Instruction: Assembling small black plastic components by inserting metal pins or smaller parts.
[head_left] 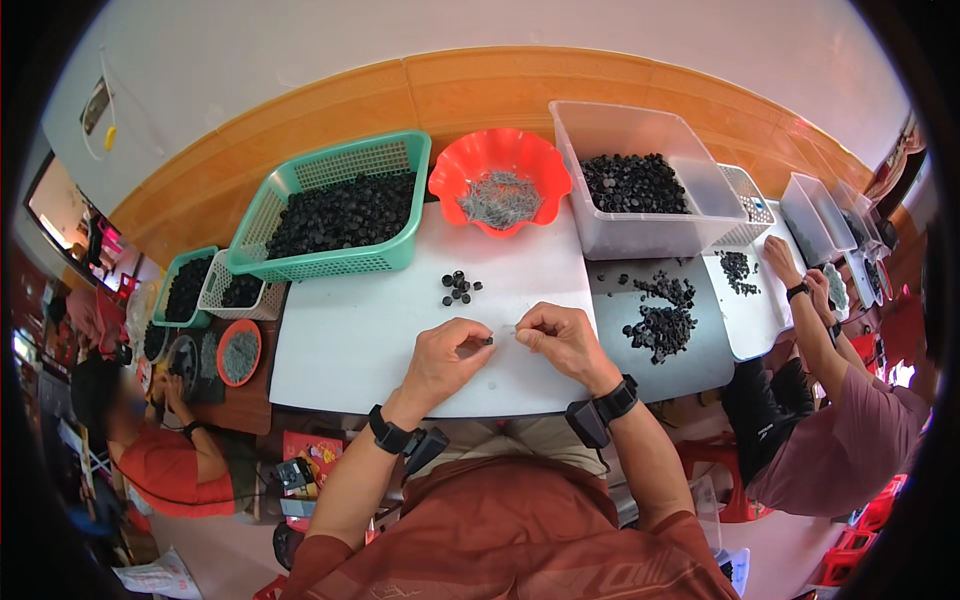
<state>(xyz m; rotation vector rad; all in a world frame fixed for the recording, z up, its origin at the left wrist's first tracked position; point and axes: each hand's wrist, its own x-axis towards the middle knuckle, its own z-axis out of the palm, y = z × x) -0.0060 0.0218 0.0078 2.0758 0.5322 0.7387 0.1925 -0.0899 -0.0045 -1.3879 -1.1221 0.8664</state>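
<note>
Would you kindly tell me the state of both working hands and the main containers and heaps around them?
Left hand: pinching a small black part
Right hand: pinched closed; anything held too small to tell
Green basket: open, partly filled with black pieces
Red bowl: open, holding thin grey pins
Clear bin: open, partly filled
Black cluster: loose on white surface
Black heap: spread on grey surface

Bowl (505,150) between basket (345,262) and bin (650,236), loose parts (457,292) before bowl
</note>
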